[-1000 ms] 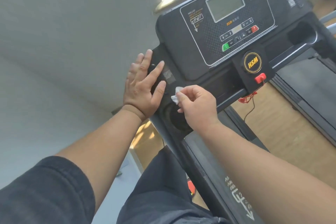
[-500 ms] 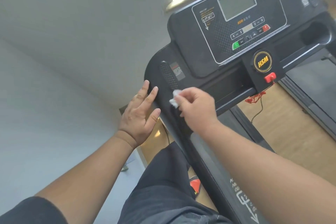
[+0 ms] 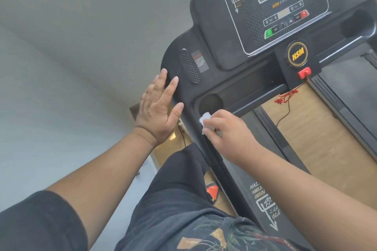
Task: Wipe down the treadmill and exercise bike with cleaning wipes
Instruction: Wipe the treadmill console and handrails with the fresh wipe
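Note:
The black treadmill [image 3: 220, 51] fills the upper right, with its console screen, buttons and a yellow HSM badge facing me. My right hand [image 3: 228, 130] pinches a small crumpled white wipe [image 3: 205, 118] against the left handrail, just below the round cup recess. My left hand [image 3: 158, 108] lies flat with straight, spread fingers on the outer edge of that same left rail, a little above and left of the wipe. No exercise bike is in view.
A red safety key [image 3: 304, 72] with a red cord [image 3: 285, 97] hangs under the badge. The treadmill belt and wooden floor [image 3: 318, 138] lie to the right. A pale grey wall [image 3: 61, 57] is on the left. My dark trousers are below.
My right hand has slid the wipe down the left handrail, away from the console. My left hand has moved down the rail's outer edge with it, staying flat.

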